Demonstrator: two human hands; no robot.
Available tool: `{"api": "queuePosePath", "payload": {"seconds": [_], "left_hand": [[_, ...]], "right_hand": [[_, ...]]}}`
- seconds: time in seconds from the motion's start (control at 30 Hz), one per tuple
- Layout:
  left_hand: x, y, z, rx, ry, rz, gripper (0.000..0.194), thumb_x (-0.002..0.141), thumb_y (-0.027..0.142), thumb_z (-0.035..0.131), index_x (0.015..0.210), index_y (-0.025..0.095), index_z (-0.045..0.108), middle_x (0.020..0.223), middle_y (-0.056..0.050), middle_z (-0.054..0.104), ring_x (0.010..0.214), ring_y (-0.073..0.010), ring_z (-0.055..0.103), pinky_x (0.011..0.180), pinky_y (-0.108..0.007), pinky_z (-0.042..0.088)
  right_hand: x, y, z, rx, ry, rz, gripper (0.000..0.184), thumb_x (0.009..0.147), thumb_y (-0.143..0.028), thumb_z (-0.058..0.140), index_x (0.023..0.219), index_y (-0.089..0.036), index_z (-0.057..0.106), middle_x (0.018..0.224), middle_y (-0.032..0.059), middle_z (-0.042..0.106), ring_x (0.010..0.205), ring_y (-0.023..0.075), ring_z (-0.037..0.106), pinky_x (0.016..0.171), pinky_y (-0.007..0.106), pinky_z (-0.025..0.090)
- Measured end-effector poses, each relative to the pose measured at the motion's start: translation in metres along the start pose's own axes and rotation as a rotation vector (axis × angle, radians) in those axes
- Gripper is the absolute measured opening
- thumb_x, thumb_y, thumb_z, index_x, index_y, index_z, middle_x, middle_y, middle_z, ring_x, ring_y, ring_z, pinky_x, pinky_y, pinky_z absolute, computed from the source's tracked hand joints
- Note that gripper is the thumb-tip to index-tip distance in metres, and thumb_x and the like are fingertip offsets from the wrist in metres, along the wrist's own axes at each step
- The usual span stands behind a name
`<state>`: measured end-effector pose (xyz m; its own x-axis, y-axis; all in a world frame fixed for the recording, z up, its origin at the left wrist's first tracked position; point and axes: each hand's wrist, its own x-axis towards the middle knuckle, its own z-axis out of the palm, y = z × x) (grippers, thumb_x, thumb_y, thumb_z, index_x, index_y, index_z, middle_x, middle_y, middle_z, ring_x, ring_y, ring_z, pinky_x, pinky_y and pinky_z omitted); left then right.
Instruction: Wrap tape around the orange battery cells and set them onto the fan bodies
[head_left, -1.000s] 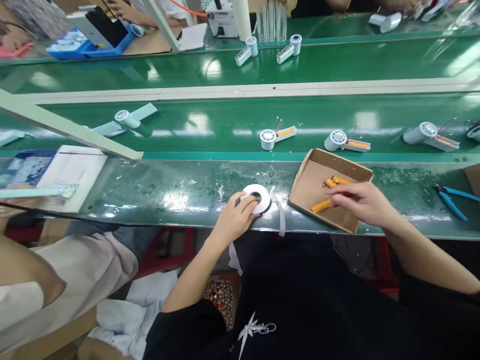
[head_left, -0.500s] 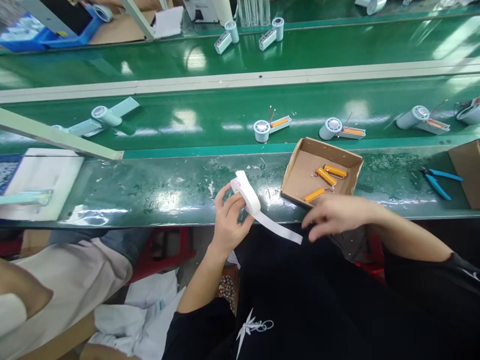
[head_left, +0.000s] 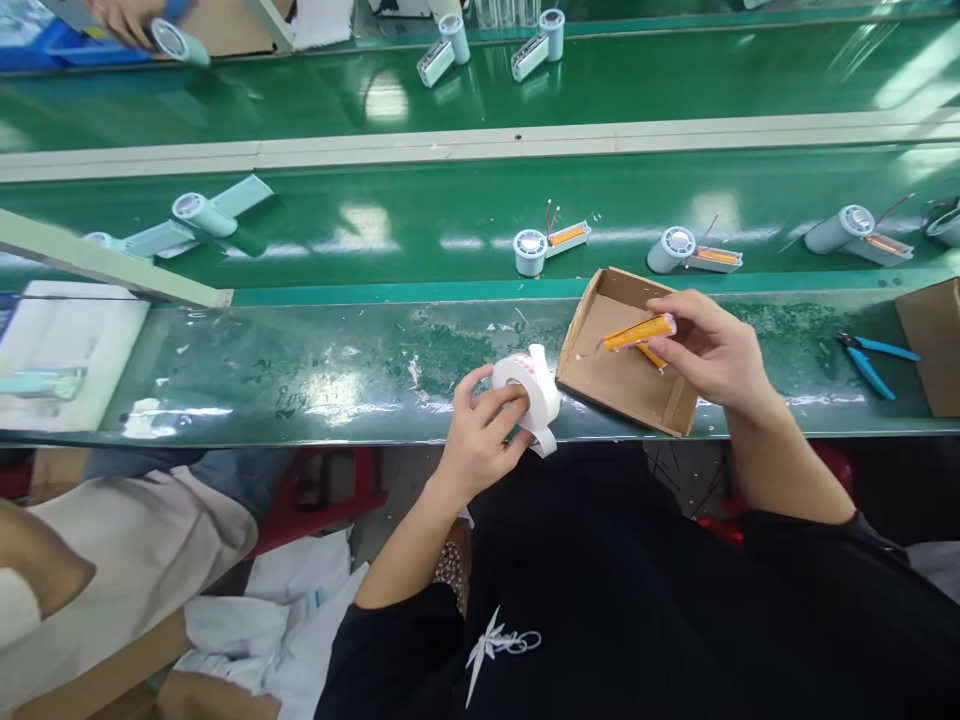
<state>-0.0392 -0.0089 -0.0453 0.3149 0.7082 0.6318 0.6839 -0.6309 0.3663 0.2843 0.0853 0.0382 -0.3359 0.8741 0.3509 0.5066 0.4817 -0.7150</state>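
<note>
My left hand [head_left: 484, 425] is closed around a roll of white tape [head_left: 541, 385], fingers in its core. A short loose end of tape hangs from the roll near the bench edge. My right hand [head_left: 712, 350] pinches an orange battery [head_left: 637, 333] by one end, above a shallow cardboard box [head_left: 600, 385]. Just below it shows part of another orange battery [head_left: 652, 357]; whether this one is also held or lies in the box I cannot tell. My fingers hide the box's right part.
Pale blue housings [head_left: 530, 252] with round heads stand on the green conveyor [head_left: 420, 240], several with orange batteries in their handles. Blue-handled cutters [head_left: 870, 365] lie at the right, beside a cardboard carton [head_left: 934, 345]. A co-worker's hand [head_left: 127, 18] is at the far left. A post [head_left: 112, 258] slants across the left.
My right hand has moved up from the bench edge to over the box and gripped an orange battery. My left hand has shifted right and turned the tape roll, whose loose end now hangs shorter.
</note>
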Motion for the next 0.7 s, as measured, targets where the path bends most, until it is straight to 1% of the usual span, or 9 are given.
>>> {"api": "queuePosePath", "payload": {"seconds": [0.07,0.13,0.27,0.37,0.43,0.5,0.57,0.63,0.7], "left_hand": [[0.002,0.005,0.001,0.006,-0.060,0.021,0.037,0.093,0.015,0.073,0.127,0.030,0.075,0.116,-0.007,0.082,0.113,-0.0336,0.075,0.117,-0.068,0.057],[0.004,0.010,0.003,0.003,-0.088,0.059,0.037,0.094,0.015,0.075,0.128,0.029,0.076,0.116,-0.008,0.083,0.125,-0.0372,0.071,0.113,-0.066,0.061],[0.009,0.018,0.008,-0.015,-0.108,0.120,0.037,0.094,0.014,0.076,0.129,0.024,0.076,0.116,-0.009,0.082,0.139,-0.0409,0.061,0.102,-0.058,0.067],[0.011,0.020,0.009,-0.011,-0.123,0.105,0.037,0.094,0.012,0.076,0.130,0.022,0.077,0.117,-0.009,0.082,0.140,-0.0407,0.059,0.103,-0.057,0.067],[0.012,0.022,0.009,0.002,-0.122,0.078,0.035,0.095,0.013,0.076,0.129,0.023,0.078,0.117,-0.009,0.081,0.137,-0.0403,0.060,0.105,-0.059,0.066],[0.012,0.023,0.009,0.008,-0.116,0.058,0.034,0.096,0.014,0.075,0.128,0.023,0.078,0.117,-0.009,0.081,0.137,-0.0401,0.059,0.104,-0.059,0.066],[0.014,0.024,0.008,0.010,-0.106,0.053,0.033,0.096,0.015,0.076,0.128,0.022,0.078,0.117,-0.010,0.080,0.137,-0.0402,0.057,0.102,-0.057,0.067],[0.016,0.023,0.006,0.029,-0.091,0.052,0.035,0.096,0.014,0.076,0.130,0.021,0.078,0.118,-0.011,0.081,0.138,-0.0400,0.055,0.100,-0.054,0.067],[0.019,0.022,0.004,0.086,-0.062,0.070,0.039,0.095,0.011,0.075,0.133,0.021,0.077,0.118,-0.011,0.081,0.139,-0.0389,0.054,0.100,-0.051,0.067]], "right_hand": [[-0.008,-0.007,0.009,0.117,0.196,-0.013,0.034,0.096,-0.056,0.082,0.118,-0.030,0.079,0.121,0.0093,0.081,0.116,0.0287,0.078,0.099,0.047,0.069],[-0.016,-0.012,0.024,0.170,0.295,-0.041,0.029,0.093,-0.050,0.086,0.110,-0.029,0.077,0.119,0.0093,0.083,0.117,0.0294,0.080,0.101,0.048,0.070],[-0.029,-0.010,0.050,0.149,0.385,-0.195,0.025,0.091,-0.034,0.088,0.112,-0.027,0.075,0.120,0.0081,0.087,0.113,0.0294,0.085,0.098,0.047,0.074],[-0.034,-0.005,0.055,0.103,0.410,-0.340,0.037,0.089,-0.019,0.088,0.123,-0.029,0.076,0.127,0.0061,0.086,0.112,0.0280,0.086,0.096,0.044,0.075],[-0.038,-0.006,0.055,0.072,0.408,-0.367,0.044,0.088,-0.014,0.087,0.127,-0.032,0.076,0.132,0.0044,0.085,0.113,0.0274,0.086,0.098,0.043,0.075],[-0.041,-0.010,0.054,0.040,0.359,-0.363,0.041,0.089,-0.012,0.086,0.123,-0.033,0.077,0.131,0.0032,0.085,0.112,0.0267,0.086,0.098,0.041,0.075],[-0.045,-0.018,0.053,0.032,0.242,-0.351,0.035,0.090,-0.014,0.085,0.120,-0.031,0.078,0.130,0.0034,0.086,0.112,0.0254,0.086,0.098,0.038,0.075],[-0.047,-0.026,0.051,0.094,0.103,-0.318,0.034,0.092,-0.019,0.087,0.123,-0.029,0.079,0.136,0.0057,0.084,0.121,0.0260,0.084,0.105,0.039,0.072],[-0.048,-0.031,0.050,0.234,0.013,-0.213,0.038,0.094,-0.028,0.088,0.131,-0.027,0.078,0.146,0.0086,0.079,0.131,0.0279,0.079,0.111,0.042,0.070]]}}
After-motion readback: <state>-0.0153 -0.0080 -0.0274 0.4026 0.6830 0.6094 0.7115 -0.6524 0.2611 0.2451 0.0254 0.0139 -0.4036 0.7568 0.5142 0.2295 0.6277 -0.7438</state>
